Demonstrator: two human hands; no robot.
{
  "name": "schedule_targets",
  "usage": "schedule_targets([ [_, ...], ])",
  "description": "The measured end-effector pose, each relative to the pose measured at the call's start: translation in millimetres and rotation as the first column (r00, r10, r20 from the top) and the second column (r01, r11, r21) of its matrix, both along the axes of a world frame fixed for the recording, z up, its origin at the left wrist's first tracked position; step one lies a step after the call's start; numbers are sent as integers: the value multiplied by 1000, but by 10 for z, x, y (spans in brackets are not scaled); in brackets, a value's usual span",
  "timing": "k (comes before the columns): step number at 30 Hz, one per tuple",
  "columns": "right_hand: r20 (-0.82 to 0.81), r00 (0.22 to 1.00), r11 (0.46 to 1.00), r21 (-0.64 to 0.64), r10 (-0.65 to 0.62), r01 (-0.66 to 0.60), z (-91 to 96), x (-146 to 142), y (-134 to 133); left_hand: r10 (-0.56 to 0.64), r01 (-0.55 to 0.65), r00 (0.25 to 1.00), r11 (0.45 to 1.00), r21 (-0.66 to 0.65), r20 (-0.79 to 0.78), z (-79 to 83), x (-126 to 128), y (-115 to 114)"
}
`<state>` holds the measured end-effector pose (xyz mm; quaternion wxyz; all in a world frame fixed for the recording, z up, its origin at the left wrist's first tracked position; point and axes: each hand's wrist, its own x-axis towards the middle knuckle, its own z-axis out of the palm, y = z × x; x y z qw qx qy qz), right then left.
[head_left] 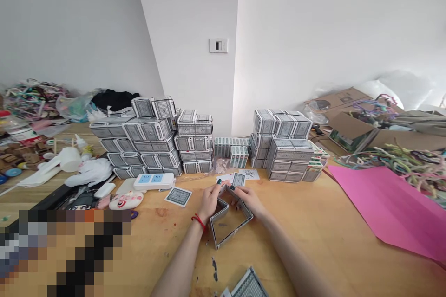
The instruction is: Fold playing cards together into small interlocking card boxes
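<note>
On the wooden table (313, 222) my two hands meet over a small square structure of playing cards (230, 222) standing on edge. My left hand (210, 202) grips its left side with curled fingers; a red cord circles that wrist. My right hand (248, 200) holds the far right corner, fingers pinched on the cards. Just beyond the hands lie a patterned-back card (238, 179) and face-up cards (225, 178). Another card (178, 196) lies flat to the left.
Stacks of card boxes (156, 139) and more stacked boxes (285, 148) line the table's back. A white power strip (154, 181) and clutter sit left. Pink paper (386, 209) and a cardboard box (351, 125) are right. More cards (249, 285) lie at the near edge.
</note>
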<state>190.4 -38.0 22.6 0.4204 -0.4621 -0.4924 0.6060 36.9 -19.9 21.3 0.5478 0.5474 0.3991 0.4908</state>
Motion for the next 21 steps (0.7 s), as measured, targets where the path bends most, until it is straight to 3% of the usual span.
schedule_targets([
  [4,-83,995,998,-5,57,-57,6,-2,-10,12,-11,1000,1000,25,-24,54,-35,2],
  [11,-170,984,998,-39,51,-58,-36,11,-9,-155,152,987,985,80,40,27,-56,-16],
  [16,-349,916,980,-48,-198,193,-132,13,39,-104,126,950,990,-58,293,-96,-120,78],
  [21,-417,828,915,-22,-374,403,-242,30,108,-64,106,943,988,-111,326,-166,-228,153],
])
